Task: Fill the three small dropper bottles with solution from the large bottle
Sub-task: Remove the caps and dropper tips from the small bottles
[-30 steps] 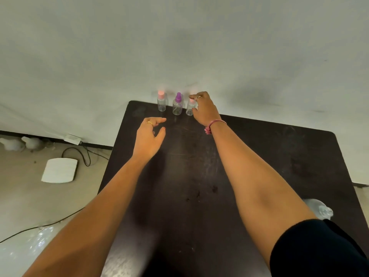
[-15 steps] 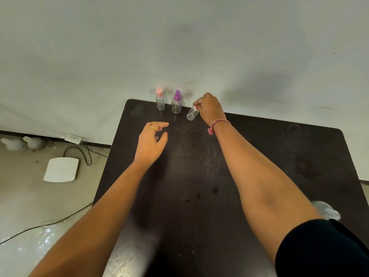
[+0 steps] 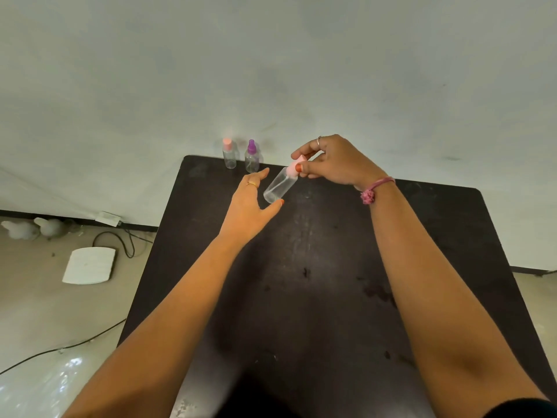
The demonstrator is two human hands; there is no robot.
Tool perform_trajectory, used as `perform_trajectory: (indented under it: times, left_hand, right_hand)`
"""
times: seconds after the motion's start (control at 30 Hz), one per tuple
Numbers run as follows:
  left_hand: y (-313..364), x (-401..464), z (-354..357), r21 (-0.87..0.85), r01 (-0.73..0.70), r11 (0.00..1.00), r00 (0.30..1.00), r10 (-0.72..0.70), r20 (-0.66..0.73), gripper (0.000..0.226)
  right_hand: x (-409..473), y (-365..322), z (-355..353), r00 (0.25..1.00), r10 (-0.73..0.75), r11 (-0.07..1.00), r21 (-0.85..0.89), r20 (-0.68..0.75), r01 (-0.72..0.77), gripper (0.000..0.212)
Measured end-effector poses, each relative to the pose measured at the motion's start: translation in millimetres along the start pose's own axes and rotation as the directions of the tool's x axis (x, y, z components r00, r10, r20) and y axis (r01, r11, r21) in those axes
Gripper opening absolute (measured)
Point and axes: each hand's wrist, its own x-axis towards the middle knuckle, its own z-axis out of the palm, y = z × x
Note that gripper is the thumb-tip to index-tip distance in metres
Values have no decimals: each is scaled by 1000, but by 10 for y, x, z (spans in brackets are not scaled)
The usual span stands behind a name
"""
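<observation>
Both bare arms reached forward; the right hand (image 3: 334,159) pinched a small bottle's (image 3: 280,185) cap, the left hand (image 3: 250,203) spread beneath, thumb touching its base.

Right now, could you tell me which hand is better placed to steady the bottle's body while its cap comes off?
Left hand: open, thumb at the tilted bottle. Right hand pinches the pink cap.

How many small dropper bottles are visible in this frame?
3. The pink-capped bottle and purple-capped bottle stand at the table's far edge; the third bottle is tilted, pinched by the right hand.
</observation>
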Motion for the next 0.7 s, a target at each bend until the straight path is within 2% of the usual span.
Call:
perform_trajectory:
  times: [0.13,0.23,0.33,0.5,0.7]
  left_hand:
    - [245,-150,39,-6,-46,999,998,45,-50,64]
    - [364,-262,75,8,-74,997,992,74,-107,52]
    - [468,-357,96,20,-79,997,988,81,-134,51]
    - [638,-466,107,30,-123,992,981,126,-151,53]
    - [853,-544,128,35,-114,993,981,118,-157,49]
  right_hand:
    - [-275,-149,-133,999,-34,999,43,11,33,24]
    - [-429,-207,-182,999,-37,999,30,17,37,22]
    - [-551,-272,-225,999,-36,999,-3,24,36,22]
    - [-671,-391,-308,998,-61,977,-205,20,63,25]
    - [-803,-505,-391,987,-156,924,-348,30,157,24]
